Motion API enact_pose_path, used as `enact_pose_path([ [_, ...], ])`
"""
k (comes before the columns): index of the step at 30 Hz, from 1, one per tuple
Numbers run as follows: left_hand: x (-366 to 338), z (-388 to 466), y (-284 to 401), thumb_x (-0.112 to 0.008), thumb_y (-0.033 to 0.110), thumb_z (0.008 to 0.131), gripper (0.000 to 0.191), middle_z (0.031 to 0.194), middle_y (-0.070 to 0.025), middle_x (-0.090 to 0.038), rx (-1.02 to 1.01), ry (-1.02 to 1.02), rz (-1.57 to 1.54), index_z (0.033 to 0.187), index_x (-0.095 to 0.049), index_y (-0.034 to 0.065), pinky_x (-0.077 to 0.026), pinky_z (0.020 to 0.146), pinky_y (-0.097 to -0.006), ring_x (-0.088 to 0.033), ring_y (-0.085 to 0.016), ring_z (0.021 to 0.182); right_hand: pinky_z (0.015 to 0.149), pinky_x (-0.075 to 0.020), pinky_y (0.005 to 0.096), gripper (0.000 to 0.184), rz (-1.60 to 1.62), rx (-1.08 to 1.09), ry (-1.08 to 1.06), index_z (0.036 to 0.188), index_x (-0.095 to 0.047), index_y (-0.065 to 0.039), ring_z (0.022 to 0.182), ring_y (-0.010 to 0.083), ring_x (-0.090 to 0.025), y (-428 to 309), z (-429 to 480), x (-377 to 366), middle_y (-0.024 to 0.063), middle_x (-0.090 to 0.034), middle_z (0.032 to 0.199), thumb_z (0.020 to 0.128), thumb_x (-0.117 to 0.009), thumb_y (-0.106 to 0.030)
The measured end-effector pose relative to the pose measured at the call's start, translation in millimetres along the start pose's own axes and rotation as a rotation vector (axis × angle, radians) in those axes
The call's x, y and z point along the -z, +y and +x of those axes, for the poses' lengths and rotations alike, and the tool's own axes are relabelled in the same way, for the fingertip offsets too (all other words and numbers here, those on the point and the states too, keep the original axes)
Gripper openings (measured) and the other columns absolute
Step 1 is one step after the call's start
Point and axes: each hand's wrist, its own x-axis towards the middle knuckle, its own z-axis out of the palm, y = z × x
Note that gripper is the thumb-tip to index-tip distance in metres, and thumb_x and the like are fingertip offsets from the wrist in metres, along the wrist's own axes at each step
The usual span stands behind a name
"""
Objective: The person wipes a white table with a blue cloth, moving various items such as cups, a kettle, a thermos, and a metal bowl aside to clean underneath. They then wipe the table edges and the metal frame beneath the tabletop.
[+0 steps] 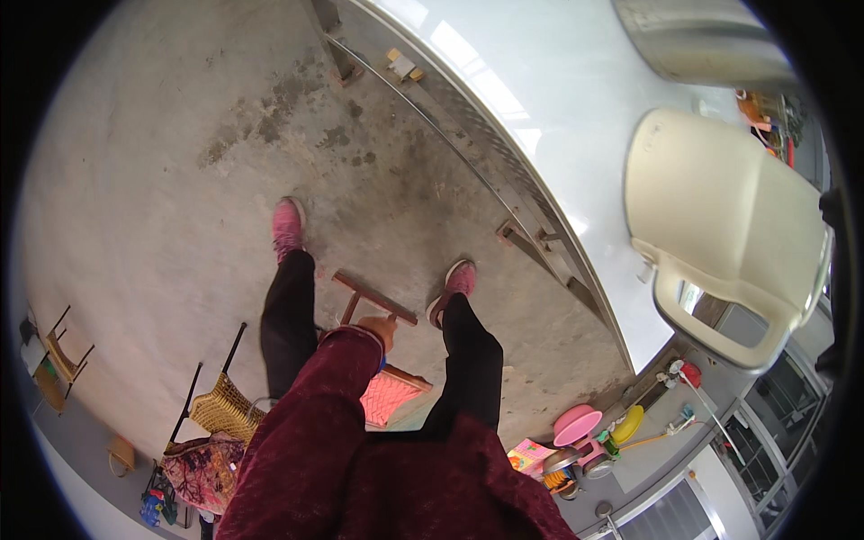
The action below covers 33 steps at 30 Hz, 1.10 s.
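Note:
My left hand (pixel 380 331), at the end of a maroon sleeve, is closed around the frame of a small wooden stool (pixel 374 297) between my legs. Reddish-brown bars make up the stool's frame, and a pink woven seat (pixel 388 399) shows just below the hand. My forearm and sleeve hide part of the stool. My right hand is out of view. Pink shoes (pixel 288 223) and black trousers (pixel 289 331) show on either side of the stool.
To the right stands a glossy white table (pixel 567 135) bearing a cream kettle (pixel 722 209) and a metal pot (pixel 702 40). A woven chair (pixel 226 408) is at lower left, with a patterned cloth (pixel 206 469). Basins, including a pink one (pixel 577 425), sit at lower right.

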Motion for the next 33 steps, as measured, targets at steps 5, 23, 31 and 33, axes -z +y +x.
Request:
enact_pose_path([
  [5,-16,0,-21,-0.055,0.021,0.082,0.036,0.117,-0.0155,-0.063,-0.009,-0.347,0.265,0.113,-0.065,0.0041,-0.048,0.089,-0.0411,-0.060,-0.029,0.109,0.081,-0.0456,0.0433,0.035,-0.008,-0.024,-0.044,0.105,-0.059,-0.001,0.096,0.0348,-0.058,-4,18,-20,0.0174,-0.060,0.105,0.084,-0.055,-0.030],
  [23,51,73,-28,-0.072,0.030,0.067,0.045,0.102,-0.0191,-0.067,-0.241,-0.526,0.395,0.104,-0.070,0.0037,-0.049,0.083,-0.0452,-0.064,-0.032,0.096,0.076,-0.0476,0.0416,0.032,-0.191,0.267,-0.272,0.097,-0.063,0.001,0.090,0.0357,-0.061,-9,118,-26,0.0185,-0.063,0.097,0.082,-0.057,-0.027],
  [31,117,61,32,-0.074,0.036,0.066,0.045,0.100,-0.0162,-0.069,-0.338,-0.209,0.421,0.099,-0.071,0.0062,-0.050,0.082,-0.0429,-0.065,-0.032,0.091,0.074,-0.0485,0.0408,0.031,-0.220,0.936,-0.394,0.093,-0.064,0.002,0.088,0.0361,-0.062,-5,120,-35,0.0191,-0.065,0.094,0.081,-0.058,-0.025],
  [33,134,48,37,-0.071,0.033,0.068,0.037,0.094,-0.0158,-0.070,-0.427,-0.155,0.194,0.092,-0.072,0.0053,-0.051,0.079,-0.0388,-0.065,-0.029,0.087,0.071,-0.0494,0.0400,0.031,-0.416,1.013,-0.382,0.090,-0.065,0.003,0.083,0.0362,-0.062,-14,124,-41,0.0187,-0.066,0.085,0.079,-0.059,-0.025],
])
